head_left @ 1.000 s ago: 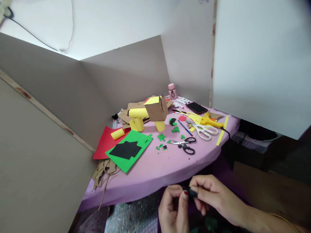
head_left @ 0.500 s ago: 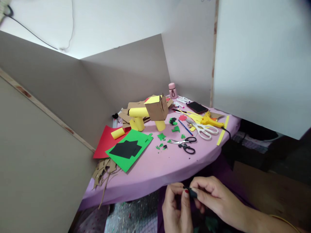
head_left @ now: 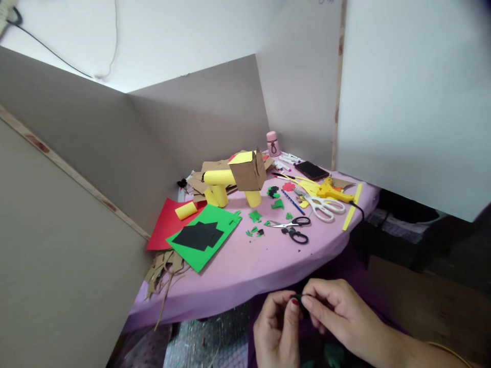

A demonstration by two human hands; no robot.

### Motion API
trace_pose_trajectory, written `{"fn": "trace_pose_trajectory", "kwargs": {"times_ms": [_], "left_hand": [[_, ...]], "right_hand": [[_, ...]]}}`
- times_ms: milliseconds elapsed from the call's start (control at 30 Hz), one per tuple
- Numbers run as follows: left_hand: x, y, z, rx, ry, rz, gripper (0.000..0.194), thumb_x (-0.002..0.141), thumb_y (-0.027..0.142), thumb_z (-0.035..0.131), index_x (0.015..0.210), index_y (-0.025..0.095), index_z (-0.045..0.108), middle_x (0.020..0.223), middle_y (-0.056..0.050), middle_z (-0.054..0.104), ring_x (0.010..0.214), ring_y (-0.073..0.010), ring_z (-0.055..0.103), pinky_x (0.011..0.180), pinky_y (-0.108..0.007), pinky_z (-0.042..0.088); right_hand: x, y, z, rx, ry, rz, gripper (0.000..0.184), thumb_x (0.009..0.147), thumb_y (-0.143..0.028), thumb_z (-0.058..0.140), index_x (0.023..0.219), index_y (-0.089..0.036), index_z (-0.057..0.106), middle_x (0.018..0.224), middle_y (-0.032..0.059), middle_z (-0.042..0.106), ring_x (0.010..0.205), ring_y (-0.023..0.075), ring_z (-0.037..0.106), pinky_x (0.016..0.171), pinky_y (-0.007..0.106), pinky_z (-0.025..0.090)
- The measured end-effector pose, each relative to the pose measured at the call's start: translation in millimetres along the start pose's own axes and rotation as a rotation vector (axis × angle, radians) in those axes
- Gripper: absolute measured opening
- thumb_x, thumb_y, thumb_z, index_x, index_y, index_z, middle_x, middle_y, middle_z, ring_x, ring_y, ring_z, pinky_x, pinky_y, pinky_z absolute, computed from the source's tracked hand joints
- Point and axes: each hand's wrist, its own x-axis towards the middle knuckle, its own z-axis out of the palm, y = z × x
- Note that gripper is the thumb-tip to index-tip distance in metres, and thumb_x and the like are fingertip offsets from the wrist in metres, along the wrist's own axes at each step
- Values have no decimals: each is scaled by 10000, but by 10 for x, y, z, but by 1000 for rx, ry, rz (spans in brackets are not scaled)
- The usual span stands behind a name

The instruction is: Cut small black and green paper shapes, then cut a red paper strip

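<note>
In front of the table's near edge, my left hand (head_left: 276, 327) and my right hand (head_left: 341, 312) meet over a small piece of black paper (head_left: 299, 298). Thumb and fingers of each hand pinch it, and they hide most of its shape. Beyond them on the table lie black-handled scissors (head_left: 294, 225) with the blades apart. Green paper scraps (head_left: 255, 216) surround the blades. A yellow paper and cardboard model (head_left: 247, 171) with a box-shaped front stands farther back.
Black paper (head_left: 197, 235) rests on a green sheet (head_left: 199, 260), which overlaps a red sheet (head_left: 161, 225). White scissors (head_left: 326, 207), a yellow glue gun (head_left: 333, 191), a phone (head_left: 311, 170) and a pink bottle (head_left: 272, 144) are at the right and back. Grey panels (head_left: 203, 107) enclose the table.
My fingers have shifted slightly on the black paper, and less of it shows between them. The left hand has moved a little to the left. Things on the table stay put.
</note>
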Motion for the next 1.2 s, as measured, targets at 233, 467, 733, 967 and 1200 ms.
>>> {"fn": "trace_pose_trajectory", "kwargs": {"times_ms": [233, 467, 733, 967, 1200], "left_hand": [[53, 20, -39, -101, -122, -177, 344, 784, 510, 580, 742, 172, 627, 575, 15, 556, 560, -138, 537, 564, -231, 412], [26, -11, -53, 246, -83, 82, 394, 795, 529, 535, 589, 194, 507, 506, 44, 439, 484, -118, 379, 485, -229, 282], [33, -38, -5, 14, -134, -121, 430, 756, 592, 548, 607, 192, 492, 475, 42, 471, 447, -111, 402, 480, -218, 311], [46, -34, -41, 174, -120, -2, 420, 801, 566, 501, 604, 195, 475, 496, 50, 424, 472, -114, 363, 486, -226, 275], [13, -103, -7, 122, -181, -31, 423, 801, 591, 473, 625, 208, 446, 524, 62, 368, 477, -110, 302, 466, -229, 246]], "right_hand": [[1, 18, -6, -75, -39, -24, 200, 886, -224, 482, 706, -171, 550, 564, -29, 520, 500, 113, 486, 485, 202, 373], [28, 32, 9, -52, -21, -9, 216, 872, -250, 516, 667, -183, 512, 531, -52, 459, 476, 102, 430, 458, 198, 331], [30, 101, 7, -18, 1, 11, 310, 906, -352, 487, 641, -190, 497, 500, -49, 466, 460, 107, 434, 461, 207, 336], [31, 120, 12, 124, 3, 52, 371, 909, -457, 436, 654, -190, 472, 515, -48, 453, 479, 114, 446, 477, 210, 355], [31, 100, 24, 8, -14, -26, 281, 865, -357, 555, 652, -181, 508, 568, -47, 464, 532, 114, 423, 505, 209, 339]]}}
